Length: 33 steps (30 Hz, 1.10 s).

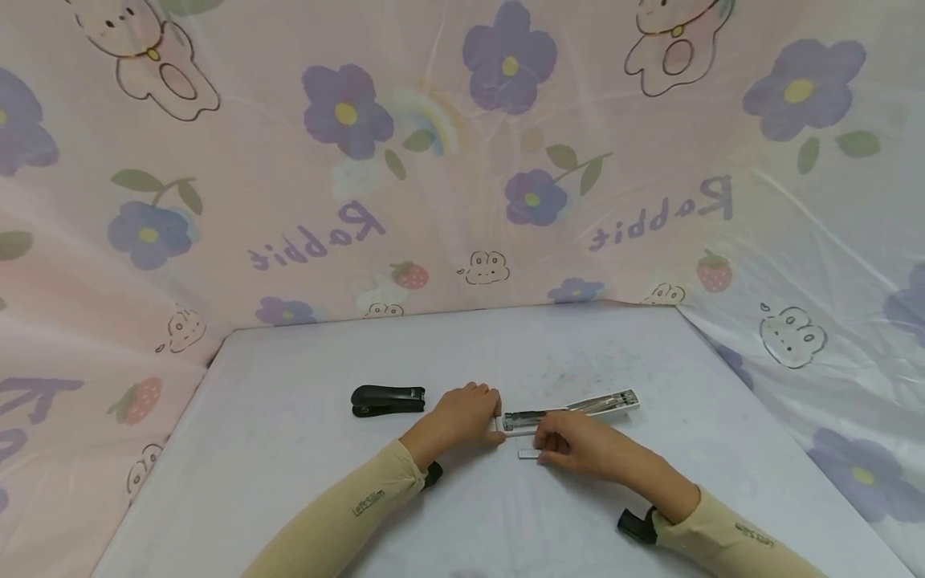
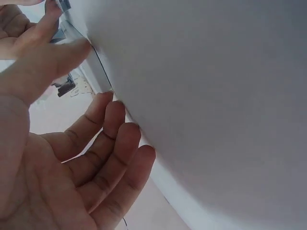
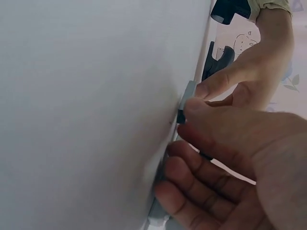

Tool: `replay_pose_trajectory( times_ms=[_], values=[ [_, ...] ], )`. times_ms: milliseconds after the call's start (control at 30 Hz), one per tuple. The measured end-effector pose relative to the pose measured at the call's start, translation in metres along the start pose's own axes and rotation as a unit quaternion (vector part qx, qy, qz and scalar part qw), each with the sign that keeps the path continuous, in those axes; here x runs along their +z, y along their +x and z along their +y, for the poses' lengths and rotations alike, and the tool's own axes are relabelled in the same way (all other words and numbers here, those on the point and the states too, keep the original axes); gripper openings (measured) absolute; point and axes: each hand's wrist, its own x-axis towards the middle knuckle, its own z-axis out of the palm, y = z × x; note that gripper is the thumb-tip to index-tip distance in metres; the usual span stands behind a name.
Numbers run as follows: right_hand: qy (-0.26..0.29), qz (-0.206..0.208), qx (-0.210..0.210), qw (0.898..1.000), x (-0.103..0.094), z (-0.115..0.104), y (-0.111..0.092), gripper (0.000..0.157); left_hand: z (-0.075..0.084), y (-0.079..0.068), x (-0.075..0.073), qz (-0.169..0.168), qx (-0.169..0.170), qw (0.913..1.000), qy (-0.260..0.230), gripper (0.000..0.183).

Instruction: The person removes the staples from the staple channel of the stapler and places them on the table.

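My left hand (image 1: 466,413) holds the left end of a long, white-edged thing with a metal channel, apparently a stapler opened flat (image 1: 610,401), between spread thumb and fingers. In the left wrist view, the fingers (image 2: 125,143) of this hand bend lightly, their tips down at the white tabletop. Just in front of the opened stapler, my right hand (image 1: 588,443) pinches a short, pale grey strip, likely staples (image 1: 528,454). Its free end points left. In the right wrist view, the strip sticks out past my right thumb, close to the left hand. The right palm hides part of the opened stapler.
A black stapler (image 1: 388,400) lies on the white table (image 1: 303,449), left of my left hand. Behind the table hangs a patterned cloth (image 1: 433,185), which also drapes down both sides. Black camera mounts (image 1: 636,527) sit at my wrists.
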Motion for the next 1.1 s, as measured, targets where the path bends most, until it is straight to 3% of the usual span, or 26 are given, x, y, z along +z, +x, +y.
replay_pose_trajectory(
  times_ms=[267, 433, 567, 900, 1100],
  values=[
    [-0.029, 0.019, -0.018, 0.999, 0.0, -0.007, 0.007, 0.011, -0.023, -0.023, -0.003, 0.047, 0.019, 0.9978, -0.042, 0.038],
    [-0.032, 0.042, -0.059, 0.997, 0.0, -0.017, 0.023, 0.01, -0.044, -0.045, -0.013, 0.095, 0.037, 0.9915, -0.082, 0.038],
    [-0.031, 0.045, -0.067, 0.996, 0.001, -0.027, 0.038, 0.01, -0.061, -0.06, -0.021, 0.129, 0.044, 0.9857, -0.099, 0.036],
    [-0.033, 0.058, -0.081, 0.994, 0.017, -0.052, 0.086, 0.018, -0.103, -0.094, -0.03, 0.204, 0.004, 0.972, -0.117, 0.027],
    [-0.016, 0.06, -0.072, 0.996, 0.025, -0.078, 0.113, 0.02, -0.128, -0.114, -0.03, 0.222, -0.022, 0.9659, -0.131, 0.029]
  ],
)
